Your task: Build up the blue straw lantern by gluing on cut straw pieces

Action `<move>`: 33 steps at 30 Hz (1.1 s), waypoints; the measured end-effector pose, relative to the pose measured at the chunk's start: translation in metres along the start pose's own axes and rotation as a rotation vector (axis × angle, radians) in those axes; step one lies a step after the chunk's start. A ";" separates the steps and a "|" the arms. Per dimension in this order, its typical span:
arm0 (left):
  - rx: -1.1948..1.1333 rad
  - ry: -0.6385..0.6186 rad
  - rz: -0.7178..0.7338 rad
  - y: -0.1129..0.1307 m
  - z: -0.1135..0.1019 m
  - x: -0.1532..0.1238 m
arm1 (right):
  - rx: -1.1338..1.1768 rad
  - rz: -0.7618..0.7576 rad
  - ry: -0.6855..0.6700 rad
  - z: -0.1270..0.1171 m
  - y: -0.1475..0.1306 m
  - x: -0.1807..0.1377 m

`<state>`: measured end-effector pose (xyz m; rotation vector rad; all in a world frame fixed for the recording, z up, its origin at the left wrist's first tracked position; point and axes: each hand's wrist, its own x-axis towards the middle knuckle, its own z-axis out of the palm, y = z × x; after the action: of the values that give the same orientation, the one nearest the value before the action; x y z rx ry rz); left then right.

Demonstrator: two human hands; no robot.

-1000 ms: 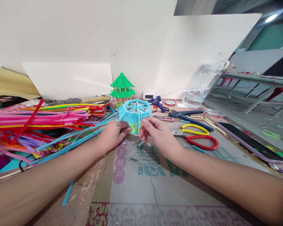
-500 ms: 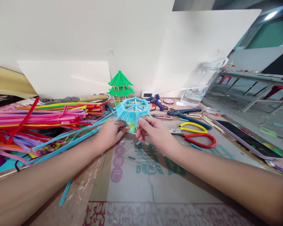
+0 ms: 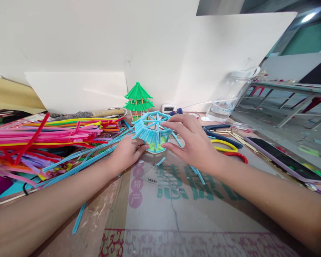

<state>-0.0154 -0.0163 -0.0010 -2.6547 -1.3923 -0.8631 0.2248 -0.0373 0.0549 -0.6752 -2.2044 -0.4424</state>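
A small light-blue pipe-cleaner pavilion model [image 3: 149,132], with a spoked, open-topped roof, stands on a green base [image 3: 155,145]. My left hand [image 3: 127,151] is at its left side, thumb and fingers closed on the lower edge; the exact grip is partly hidden. My right hand [image 3: 194,137] is at the right side, thumb and fingers apart, the fingertips close to the roof rim. Whether they touch it I cannot tell. Blue pipe-cleaner strips [image 3: 198,175] lie below my right hand, and a short blue offcut [image 3: 161,161] rests before the model.
Colourful pipe cleaners [image 3: 42,134] are heaped at left. Behind the model stand a green tiered pavilion [image 3: 138,96] and a small digital clock [image 3: 168,108]. To the right are pliers [image 3: 224,134], scissors with yellow and red handles [image 3: 226,144], a phone [image 3: 283,157] and a clear bottle [image 3: 224,96].
My right hand has left its pinch at the roof's front, moved right and up, and spread its fingers. It now covers part of the scissors and glue gun. My left hand stays at the model.
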 end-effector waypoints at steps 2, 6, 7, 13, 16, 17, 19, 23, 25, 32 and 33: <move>0.023 0.003 -0.002 0.001 0.000 0.000 | -0.020 -0.019 -0.030 0.000 0.002 -0.001; 0.060 0.005 0.008 0.001 0.000 -0.001 | -0.036 -0.049 -0.049 0.002 0.002 -0.004; 0.063 0.009 0.007 0.001 0.000 -0.002 | -0.040 -0.055 -0.045 0.003 0.001 -0.004; 0.087 0.009 0.013 0.002 0.000 -0.002 | -0.027 -0.059 -0.018 0.003 -0.001 -0.003; 0.080 0.020 0.024 0.002 0.001 -0.001 | -0.020 -0.061 -0.018 0.004 -0.002 -0.002; 0.073 0.026 0.033 0.001 0.001 -0.001 | -0.019 -0.060 -0.019 0.004 -0.003 -0.002; 0.061 0.033 0.053 0.001 0.001 -0.001 | -0.018 -0.055 -0.021 0.004 -0.003 -0.002; 0.062 0.018 0.032 0.002 0.000 -0.001 | -0.014 -0.051 -0.010 0.005 -0.004 -0.002; 0.058 0.004 0.014 0.002 -0.001 -0.001 | -0.003 -0.047 0.010 0.004 -0.004 -0.003; -0.001 -0.006 0.026 0.000 0.000 0.000 | 0.104 -0.044 0.120 0.005 0.000 -0.010; -0.011 -0.006 0.022 -0.001 0.000 0.001 | 0.123 -0.057 0.112 0.006 0.000 -0.012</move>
<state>-0.0155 -0.0150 -0.0011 -2.6768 -1.3613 -0.8642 0.2280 -0.0378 0.0424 -0.5103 -2.1290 -0.3611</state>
